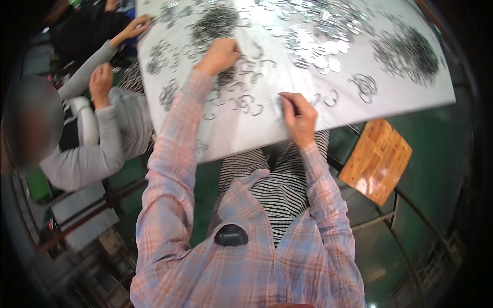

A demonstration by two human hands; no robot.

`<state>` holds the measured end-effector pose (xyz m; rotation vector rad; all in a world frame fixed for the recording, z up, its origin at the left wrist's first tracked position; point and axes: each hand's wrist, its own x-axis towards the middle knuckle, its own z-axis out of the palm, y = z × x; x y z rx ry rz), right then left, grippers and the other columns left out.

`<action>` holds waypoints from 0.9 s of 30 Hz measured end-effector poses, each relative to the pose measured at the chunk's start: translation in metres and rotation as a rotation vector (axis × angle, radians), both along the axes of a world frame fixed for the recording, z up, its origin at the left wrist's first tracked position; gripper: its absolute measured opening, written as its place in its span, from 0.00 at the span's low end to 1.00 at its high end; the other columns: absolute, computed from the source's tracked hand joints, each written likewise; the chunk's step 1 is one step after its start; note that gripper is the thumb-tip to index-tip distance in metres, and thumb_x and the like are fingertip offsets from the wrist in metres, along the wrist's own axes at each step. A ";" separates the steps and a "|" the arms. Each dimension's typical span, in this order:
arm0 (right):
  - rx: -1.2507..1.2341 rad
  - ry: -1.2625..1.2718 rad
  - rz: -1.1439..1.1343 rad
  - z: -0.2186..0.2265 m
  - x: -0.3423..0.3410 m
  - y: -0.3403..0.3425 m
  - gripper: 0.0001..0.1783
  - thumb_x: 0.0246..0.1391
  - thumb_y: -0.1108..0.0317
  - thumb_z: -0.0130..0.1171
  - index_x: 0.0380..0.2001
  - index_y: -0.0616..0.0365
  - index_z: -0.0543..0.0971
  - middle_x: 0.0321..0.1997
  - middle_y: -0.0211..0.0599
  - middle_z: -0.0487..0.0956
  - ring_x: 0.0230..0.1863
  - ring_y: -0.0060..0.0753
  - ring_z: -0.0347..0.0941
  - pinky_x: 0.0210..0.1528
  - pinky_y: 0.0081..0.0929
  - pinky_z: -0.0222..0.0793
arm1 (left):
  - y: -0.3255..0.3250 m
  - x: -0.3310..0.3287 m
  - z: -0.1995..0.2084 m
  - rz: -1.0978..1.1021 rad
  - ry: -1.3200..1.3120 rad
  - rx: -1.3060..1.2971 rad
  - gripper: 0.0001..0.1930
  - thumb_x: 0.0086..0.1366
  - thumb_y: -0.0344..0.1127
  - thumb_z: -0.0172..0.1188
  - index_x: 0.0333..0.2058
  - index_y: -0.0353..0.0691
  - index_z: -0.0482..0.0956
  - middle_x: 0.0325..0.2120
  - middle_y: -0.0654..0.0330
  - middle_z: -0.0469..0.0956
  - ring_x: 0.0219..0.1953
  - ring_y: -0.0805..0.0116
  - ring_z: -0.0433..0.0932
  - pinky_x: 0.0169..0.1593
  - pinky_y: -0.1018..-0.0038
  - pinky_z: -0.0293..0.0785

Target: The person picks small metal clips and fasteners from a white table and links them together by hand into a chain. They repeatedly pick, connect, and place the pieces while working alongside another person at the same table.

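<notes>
My left hand (220, 56) reaches over the white table with its fingers curled down among thin dark C-shaped rings (248, 105). Its fingertips are hidden, so whatever they grip cannot be seen. Closer to the table's front edge, my right hand (300, 118) is closed in a pinch of thumb and forefinger. Anything between those fingertips is too small to name. Two loose C-shaped rings lie just right of this hand. Beyond my left hand rises a dense heap of dark rings (214, 23).
Shiny silver flat pieces (321, 43) spread across the far middle of the white table (359, 110). Another dark ring heap (411, 56) lies at the right. A co-worker in a grey sleeve (87, 167) sits at the left. A wooden stool (377, 159) stands at the right.
</notes>
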<state>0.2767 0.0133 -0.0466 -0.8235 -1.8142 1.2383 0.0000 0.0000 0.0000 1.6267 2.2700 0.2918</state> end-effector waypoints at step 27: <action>0.255 -0.028 -0.109 0.031 0.095 -0.005 0.08 0.46 0.82 0.63 0.32 0.61 0.81 0.31 0.40 0.80 0.34 0.43 0.76 0.37 0.33 0.71 | -0.010 0.190 0.005 0.065 -0.488 0.382 0.11 0.58 0.24 0.61 0.40 0.41 0.85 0.37 0.59 0.83 0.36 0.66 0.81 0.37 0.73 0.77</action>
